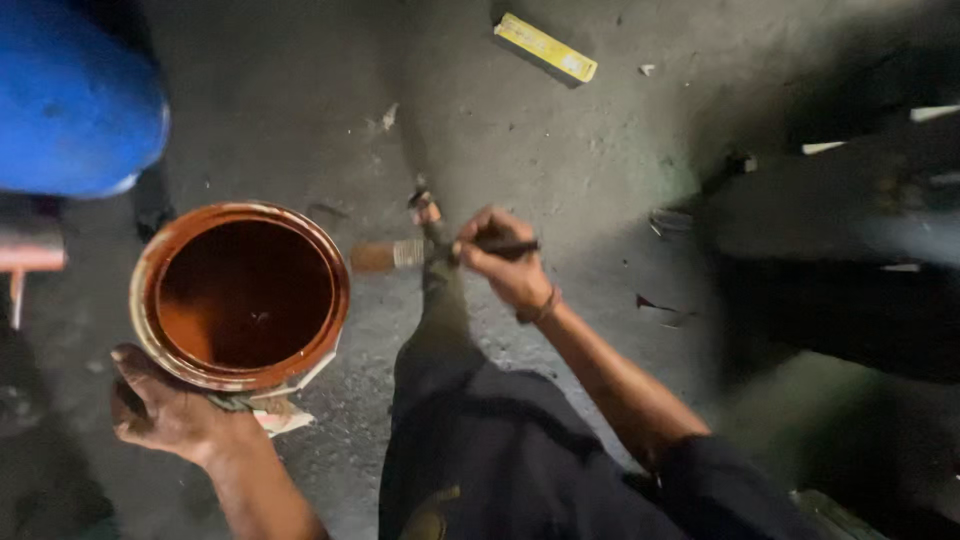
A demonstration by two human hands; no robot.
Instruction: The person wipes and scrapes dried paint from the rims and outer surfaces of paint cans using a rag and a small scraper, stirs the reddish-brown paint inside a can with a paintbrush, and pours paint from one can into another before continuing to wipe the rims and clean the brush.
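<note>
A round can [150, 262] with reddish-brown paint inside stands on the concrete floor at the left. My left hand [165, 405] grips its near rim and side, with a scrap of paper or rag under the fingers. My right hand [505, 262] holds a paintbrush [400, 254] by its dark handle. The bristles are brown with paint and point left toward the can, a short gap from its rim. My dark-trousered leg [450, 380] runs between the two hands.
A blue barrel [70, 100] stands at the top left. A flat yellow box [545, 47] lies on the floor at the top. Dark blurred shapes [840, 250] fill the right side. Small scraps dot the grey floor [300, 110].
</note>
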